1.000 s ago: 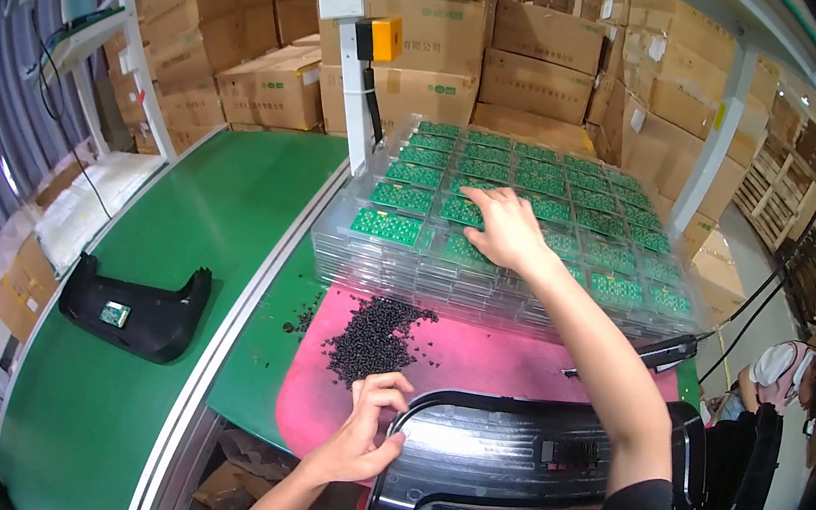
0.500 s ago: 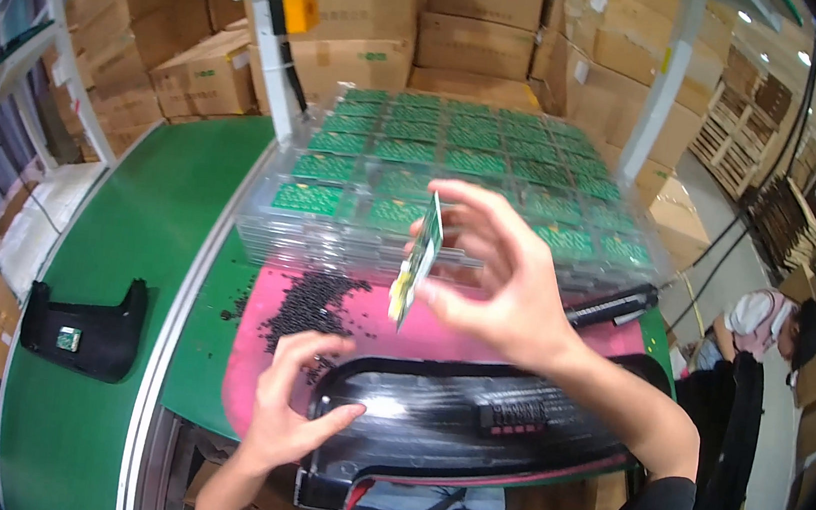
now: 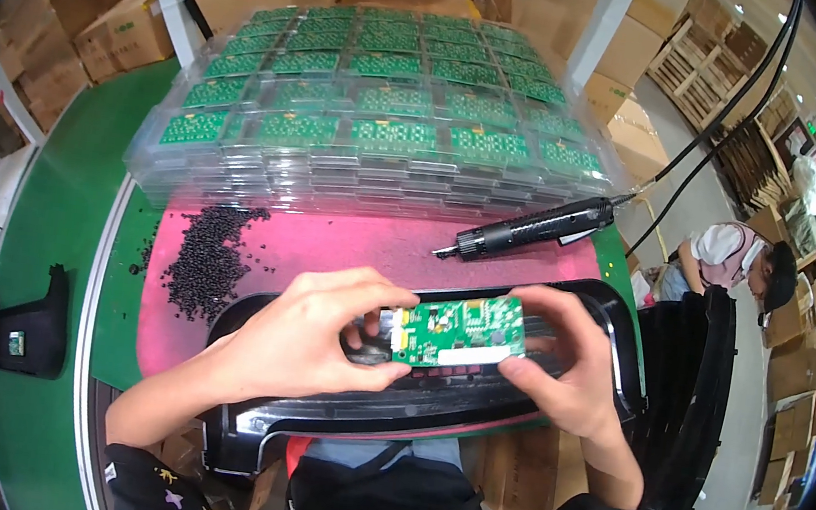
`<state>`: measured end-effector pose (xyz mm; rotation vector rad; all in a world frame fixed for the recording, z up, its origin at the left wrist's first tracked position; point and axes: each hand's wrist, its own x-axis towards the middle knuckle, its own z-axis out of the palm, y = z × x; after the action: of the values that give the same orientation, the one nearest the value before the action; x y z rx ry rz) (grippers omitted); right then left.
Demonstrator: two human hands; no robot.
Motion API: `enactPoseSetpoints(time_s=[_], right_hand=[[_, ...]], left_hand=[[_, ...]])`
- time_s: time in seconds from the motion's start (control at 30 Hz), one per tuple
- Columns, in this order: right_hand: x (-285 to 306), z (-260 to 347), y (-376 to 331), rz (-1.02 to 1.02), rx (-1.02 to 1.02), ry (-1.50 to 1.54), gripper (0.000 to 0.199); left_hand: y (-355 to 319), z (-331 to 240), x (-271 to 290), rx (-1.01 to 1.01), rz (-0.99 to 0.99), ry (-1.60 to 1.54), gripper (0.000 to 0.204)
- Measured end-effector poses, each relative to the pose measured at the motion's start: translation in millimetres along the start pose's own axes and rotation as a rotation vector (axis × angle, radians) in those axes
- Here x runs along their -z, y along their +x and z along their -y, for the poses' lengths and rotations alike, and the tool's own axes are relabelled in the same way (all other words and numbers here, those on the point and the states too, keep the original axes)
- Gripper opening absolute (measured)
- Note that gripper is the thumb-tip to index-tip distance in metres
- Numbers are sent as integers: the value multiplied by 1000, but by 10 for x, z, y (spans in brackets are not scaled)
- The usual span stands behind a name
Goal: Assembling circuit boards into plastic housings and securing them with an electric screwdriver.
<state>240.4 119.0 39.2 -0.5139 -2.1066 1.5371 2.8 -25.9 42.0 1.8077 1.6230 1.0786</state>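
A green circuit board with white and yellow connectors is held level by both hands. My left hand pinches its connector end between thumb and fingers. At the other end, my right hand grips the board with the thumb on its near edge. Directly below lies a long, curved black plastic shell, hollow side up. The hands and board hide the shell's middle, where a small slotted part partly shows.
Clear trays of green boards are stacked behind a pink mat. On the mat are small black screws and a corded electric screwdriver. Another black shell sits on the green conveyor, left. A person is at right.
The board has come down from upright over the mat to level above the shell. My left hand has moved right and taken hold of its connector end. The view has shifted, uncovering the screwdriver.
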Motion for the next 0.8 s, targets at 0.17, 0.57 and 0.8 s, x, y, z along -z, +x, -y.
enactPoseSetpoints(time_s=[0.17,0.57,0.8], right_hand=[[105,-397,-73,130,90,-447,55],[62,-555,-50,181,69,-558,55],[68,-565,-64,178,92,-571,55]], left_hand=[[-3,156,-239,118,232,178,51],[-12,229,-355,160,259,328,50],[-13,223,-370,142,247,331,50]])
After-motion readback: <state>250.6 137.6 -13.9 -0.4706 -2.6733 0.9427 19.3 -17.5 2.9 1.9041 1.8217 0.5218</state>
